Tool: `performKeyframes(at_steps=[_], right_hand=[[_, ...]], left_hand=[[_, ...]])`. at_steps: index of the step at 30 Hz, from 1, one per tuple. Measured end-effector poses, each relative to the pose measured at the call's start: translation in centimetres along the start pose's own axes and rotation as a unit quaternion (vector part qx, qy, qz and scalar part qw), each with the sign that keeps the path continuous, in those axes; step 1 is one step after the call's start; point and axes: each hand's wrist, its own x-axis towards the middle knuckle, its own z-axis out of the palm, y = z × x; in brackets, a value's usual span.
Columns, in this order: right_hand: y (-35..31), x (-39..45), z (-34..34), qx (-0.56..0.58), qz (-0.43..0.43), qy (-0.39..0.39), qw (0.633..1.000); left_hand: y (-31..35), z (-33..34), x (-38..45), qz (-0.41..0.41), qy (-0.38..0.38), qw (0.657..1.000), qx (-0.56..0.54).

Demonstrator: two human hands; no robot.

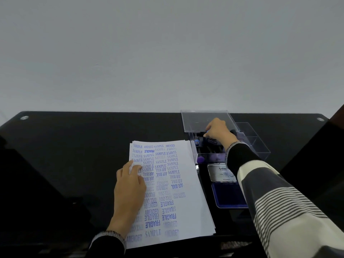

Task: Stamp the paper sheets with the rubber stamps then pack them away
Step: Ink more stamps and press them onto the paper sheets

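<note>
**A:** So, how far along do you reckon this is?

**B:** From my remote seat, late in the stamping, I'd judge. The top one of the paper sheets, lower centre of the frame, is nearly covered in blue and violet marks: SAMPLE, AMENDED, FRAGILE, AIR MAIL, EXPRESS, FAX OUT. Sheet edges fan out beneath it, but I cannot see whether those are stamped.

**A:** And the hands?

**B:** My left hand lies flat on the left edge of the stack, fingers straight and relaxed, pressing it to the black table. My right hand is reaching into the clear plastic box at centre right, fingers curled onto something dark and blue, a rubber stamp I'd guess. Whether it is coming out or going back, I cannot tell.

**A:** What's left, then?

**B:** Packing, mostly. The ink pad lies open below the box, its lid flipped up, so that needs closing. The box's clear lid stands open at the back.

**A:** Anything you can't make out?

**B:** Plenty. The stamps in the box are dark shapes behind glare; I can't count them. My right sleeve covers part of the pad and box. A second clear tray sits right of the box; its contents are unclear.
</note>
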Motion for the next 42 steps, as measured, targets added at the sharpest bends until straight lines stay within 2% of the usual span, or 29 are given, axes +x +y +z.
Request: performKeyframes(at_steps=[5,9,13,16,19,21,24,31,35,37,39,42], right_hand=[[-0.8,0.2,-0.7,-0.044,0.024,-0.06,0.997],[-1.0,0.2,-0.3,-0.073,0.023,-0.067,0.995],[-0.8,0.7,0.5,-0.071,0.001,-0.03,0.997],[-0.7,0.5,0.2,-0.052,0.018,-0.009,0.998],[-0.4,0.2,-0.3,-0.06,0.03,0.085,0.994],[-0.3,-0.3,-0.4,-0.132,0.044,0.14,0.98],[-0.5,-0.5,0.3,-0.211,0.082,0.137,0.964],[-1.1,-0.5,0.9,-0.207,0.132,0.113,0.963],[-1.7,-1.2,1.0,-0.21,0.107,0.164,0.958],[-2.1,-1.5,1.0,-0.194,0.062,0.222,0.954],[-2.2,-1.7,1.0,-0.127,-0.009,0.254,0.959],[-2.5,-3.3,0.4,0.127,-0.07,0.195,0.97]], left_hand=[[-0.1,0.1,0.0,0.001,-0.002,1.0,-0.001],[-0.1,0.1,0.0,-0.003,-0.003,1.0,-0.002],[-0.1,0.1,-0.1,-0.004,-0.002,1.0,-0.005],[-0.1,0.1,-0.1,-0.003,-0.002,1.0,-0.006],[-0.1,0.1,0.0,-0.003,-0.002,1.0,-0.006],[-0.1,0.2,0.0,-0.001,-0.002,1.0,-0.006],[-0.2,0.2,0.0,-0.002,0.0,1.0,-0.008],[-0.2,0.2,0.0,0.0,0.0,1.0,-0.007],[-0.2,0.3,0.0,-0.004,-0.002,1.0,-0.004],[-0.2,0.3,0.1,-0.003,-0.003,1.0,-0.006],[-0.2,0.3,0.1,-0.003,-0.005,1.0,-0.004],[-0.2,0.3,0.1,0.002,-0.003,1.0,0.001]])
